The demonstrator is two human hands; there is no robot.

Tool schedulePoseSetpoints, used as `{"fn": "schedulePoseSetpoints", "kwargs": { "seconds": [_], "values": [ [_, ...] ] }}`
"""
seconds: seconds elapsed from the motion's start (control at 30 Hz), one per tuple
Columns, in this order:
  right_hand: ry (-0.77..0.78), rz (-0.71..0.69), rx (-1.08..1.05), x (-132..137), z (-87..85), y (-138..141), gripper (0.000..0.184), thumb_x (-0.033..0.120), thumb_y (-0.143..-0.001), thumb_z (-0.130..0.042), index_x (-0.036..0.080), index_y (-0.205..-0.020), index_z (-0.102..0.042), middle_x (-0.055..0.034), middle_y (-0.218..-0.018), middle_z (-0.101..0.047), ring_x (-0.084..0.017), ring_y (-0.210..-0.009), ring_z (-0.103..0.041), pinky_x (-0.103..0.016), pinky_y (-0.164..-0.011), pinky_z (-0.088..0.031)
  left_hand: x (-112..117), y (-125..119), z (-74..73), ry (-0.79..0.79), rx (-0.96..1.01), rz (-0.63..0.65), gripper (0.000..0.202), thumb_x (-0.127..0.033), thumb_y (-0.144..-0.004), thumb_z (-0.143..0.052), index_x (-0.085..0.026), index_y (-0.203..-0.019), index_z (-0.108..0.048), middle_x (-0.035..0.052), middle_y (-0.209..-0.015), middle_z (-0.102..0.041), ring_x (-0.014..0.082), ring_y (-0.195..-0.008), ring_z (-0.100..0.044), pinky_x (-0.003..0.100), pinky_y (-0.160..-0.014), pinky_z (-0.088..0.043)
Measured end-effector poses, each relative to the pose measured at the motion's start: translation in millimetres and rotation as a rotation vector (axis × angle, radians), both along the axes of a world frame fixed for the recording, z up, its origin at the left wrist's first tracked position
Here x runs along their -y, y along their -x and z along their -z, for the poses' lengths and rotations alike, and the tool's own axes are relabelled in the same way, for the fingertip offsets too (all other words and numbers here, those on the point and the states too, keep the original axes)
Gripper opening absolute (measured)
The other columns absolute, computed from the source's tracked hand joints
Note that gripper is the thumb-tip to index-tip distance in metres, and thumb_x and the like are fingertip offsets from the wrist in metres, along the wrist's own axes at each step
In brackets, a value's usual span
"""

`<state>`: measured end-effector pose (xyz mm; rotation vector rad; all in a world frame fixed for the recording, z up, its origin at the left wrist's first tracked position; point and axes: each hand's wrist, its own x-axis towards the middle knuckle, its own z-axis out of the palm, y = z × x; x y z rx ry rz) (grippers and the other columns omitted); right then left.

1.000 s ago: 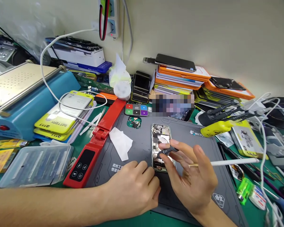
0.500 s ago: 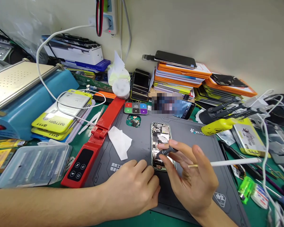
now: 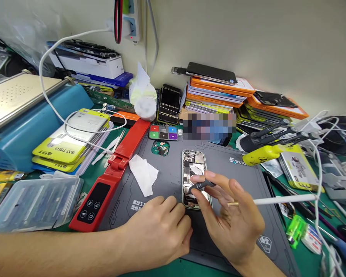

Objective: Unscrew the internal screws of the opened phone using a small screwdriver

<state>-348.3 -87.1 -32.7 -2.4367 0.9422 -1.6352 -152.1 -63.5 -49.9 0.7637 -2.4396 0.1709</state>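
Note:
An opened phone (image 3: 187,175) lies on the grey work mat (image 3: 233,181), its circuit boards and metal parts bare. My right hand (image 3: 233,219) is over the phone's right side. Thumb and fingers pinch a dark grey screwdriver (image 3: 202,186) that slants across the phone; where its tip ends is hard to make out. A thin white stick (image 3: 285,199) with a brass-coloured end also rests in that hand, pointing right. At the phone's lower left corner, my left hand (image 3: 164,227) is closed with curled fingers facing down; whatever it may hold is hidden.
A red folding lamp (image 3: 112,173) and a white tissue (image 3: 144,175) lie left of the phone. Behind are a blurred screen (image 3: 207,129) and stacked boxes (image 3: 219,90). To the right stand a screwdriver holder (image 3: 248,142) and a yellow bottle (image 3: 262,154). A white cable (image 3: 320,173) hangs there.
The whole view has shifted slightly, so things appear a little further left. Both hands keep nearly the same pose and place around the phone, with the screwdriver still pinched.

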Motion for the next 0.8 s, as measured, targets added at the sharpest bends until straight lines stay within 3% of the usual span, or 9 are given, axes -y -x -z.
{"fn": "schedulePoseSetpoints", "kwargs": {
  "seconds": [0.27, 0.53, 0.7, 0.8],
  "values": [
    [0.099, 0.025, -0.052, -2.2, -0.4, 1.1, 0.109, -0.021, -0.078, -0.076, 0.022, -0.17, -0.037, -0.014, -0.141, -0.064, -0.024, -0.116, -0.075, -0.038, -0.088, -0.074, 0.2, -0.1, 0.8, -0.003, -0.009, 0.013, 0.018, -0.023, -0.093, -0.063, -0.019, -0.081, -0.05, 0.0015, -0.077, -0.046, 0.0218, -0.069, -0.043, 0.04, -0.06, -0.023],
    [0.042, -0.112, -0.032, -4.1, -3.3, -0.1, 0.097, -0.023, -0.084, -0.057, 0.015, -0.17, -0.034, -0.0184, -0.149, -0.056, -0.028, -0.128, -0.069, -0.045, -0.094, -0.071, 0.9, 0.1, 2.4, -0.008, -0.009, 0.019, 0.021, -0.026, -0.094, -0.066, -0.019, -0.082, -0.05, 0.0016, -0.076, -0.045, 0.0223, -0.069, -0.042, 0.039, -0.06, -0.022],
    [0.102, -0.092, -0.038, 0.4, -4.3, -1.1, 0.096, -0.023, -0.082, -0.065, 0.013, -0.166, -0.039, -0.0175, -0.145, -0.059, -0.029, -0.132, -0.067, -0.049, -0.103, -0.067, 2.0, 0.7, 1.8, -0.008, -0.018, 0.015, 0.019, -0.022, -0.091, -0.067, -0.019, -0.082, -0.05, 0.0011, -0.076, -0.046, 0.022, -0.07, -0.042, 0.039, -0.06, -0.023],
    [0.089, -0.126, -0.045, 0.6, -3.5, -0.8, 0.094, -0.025, -0.083, -0.049, 0.013, -0.168, -0.035, -0.018, -0.148, -0.055, -0.031, -0.137, -0.063, -0.054, -0.107, -0.064, 2.3, 1.4, 1.7, -0.021, -0.031, 0.023, 0.024, -0.023, -0.089, -0.069, -0.02, -0.08, -0.047, 0.0006, -0.076, -0.045, 0.0216, -0.071, -0.041, 0.039, -0.06, -0.022]
  ]
}}
